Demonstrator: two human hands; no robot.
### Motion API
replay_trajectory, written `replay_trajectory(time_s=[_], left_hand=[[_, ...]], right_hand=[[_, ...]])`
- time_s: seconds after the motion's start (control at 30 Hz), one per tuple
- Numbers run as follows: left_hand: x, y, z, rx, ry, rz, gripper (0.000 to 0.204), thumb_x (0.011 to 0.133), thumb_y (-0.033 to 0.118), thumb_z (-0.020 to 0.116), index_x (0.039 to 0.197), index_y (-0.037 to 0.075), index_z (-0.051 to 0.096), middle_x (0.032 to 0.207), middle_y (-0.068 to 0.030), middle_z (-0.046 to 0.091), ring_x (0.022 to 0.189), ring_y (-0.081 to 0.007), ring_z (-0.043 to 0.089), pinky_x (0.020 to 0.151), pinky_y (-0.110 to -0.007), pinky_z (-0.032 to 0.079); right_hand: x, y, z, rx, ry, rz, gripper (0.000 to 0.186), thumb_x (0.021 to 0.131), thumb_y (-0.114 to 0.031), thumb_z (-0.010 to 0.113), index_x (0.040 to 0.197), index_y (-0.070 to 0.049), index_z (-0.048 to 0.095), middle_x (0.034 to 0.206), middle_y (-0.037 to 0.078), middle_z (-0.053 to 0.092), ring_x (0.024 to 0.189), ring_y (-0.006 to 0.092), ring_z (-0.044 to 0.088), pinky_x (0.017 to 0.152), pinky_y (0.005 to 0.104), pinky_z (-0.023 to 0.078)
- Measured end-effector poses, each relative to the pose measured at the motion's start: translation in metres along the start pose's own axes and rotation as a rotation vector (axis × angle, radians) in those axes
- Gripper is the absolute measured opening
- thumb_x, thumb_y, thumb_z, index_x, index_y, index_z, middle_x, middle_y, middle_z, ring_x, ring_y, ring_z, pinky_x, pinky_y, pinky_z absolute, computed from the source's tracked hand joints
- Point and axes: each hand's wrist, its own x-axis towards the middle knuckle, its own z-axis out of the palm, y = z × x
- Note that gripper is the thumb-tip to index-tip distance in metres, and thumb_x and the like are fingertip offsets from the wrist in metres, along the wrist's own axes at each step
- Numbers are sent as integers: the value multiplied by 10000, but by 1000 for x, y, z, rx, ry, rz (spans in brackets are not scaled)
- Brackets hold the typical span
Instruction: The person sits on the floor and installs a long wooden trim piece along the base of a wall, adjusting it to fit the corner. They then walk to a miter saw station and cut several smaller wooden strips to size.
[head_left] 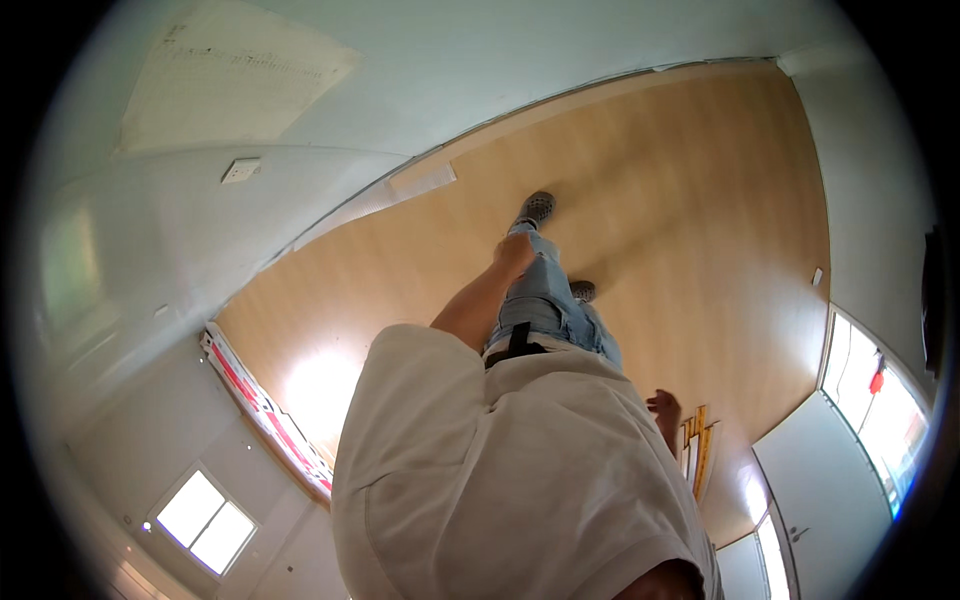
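While the left hand [516, 254] overlaps the jeans [541, 287] in view, I cannot tell if it is clenched | right hand [664, 406] bends its fingers, its hold unclear | yellow strips [704, 460] appear just to its right.

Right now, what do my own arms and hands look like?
Your left arm has a loose, plain cream sleeve, short enough to leave the forearm bare, with no watch or band showing. Your left hand and right hand wear no gloves. Most of your right arm is hidden, so I can't describe its sleeve.
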Motion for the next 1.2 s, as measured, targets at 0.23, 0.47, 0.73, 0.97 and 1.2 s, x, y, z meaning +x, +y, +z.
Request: replay_trajectory(time_s=[0.23,0.47,0.73,0.97,1.2], left_hand=[[-46,6,113,102,65,400,399,934,322,538,840,-30,700,926,-262,697,889,-445,667,778,-525,529],[-25,70,78,412,-150,774,336,977,221,426,877,8,666,914,-184,682,821,-328,651,735,-473,490],[26,230,91,487,-631,525,247,955,207,512,988,-2,640,917,-148,682,820,-307,667,701,-428,531],[124,493,243,764,-856,991,137,895,138,603,803,40,630,762,-135,663,666,-264,664,523,-391,539],[-53,658,399,904,-885,1033,210,926,144,571,968,-39,665,776,-153,675,680,-257,660,587,-351,534]], right_hand=[[-51,55,-79,261,356,-49,247,989,-220,645,1037,21,675,807,105,704,686,158,672,602,307,549],[-56,113,-56,424,485,133,257,929,-238,623,890,2,706,649,100,679,522,147,606,493,306,465],[-125,301,133,1223,1097,605,313,939,-277,604,862,17,676,701,127,669,555,197,637,476,334,495],[-86,345,192,150,561,547,235,961,-144,576,1030,6,742,913,108,767,685,220,722,586,360,570],[-33,229,87,1151,795,662,212,872,-217,654,954,-51,759,955,143,768,785,253,737,718,427,576]])
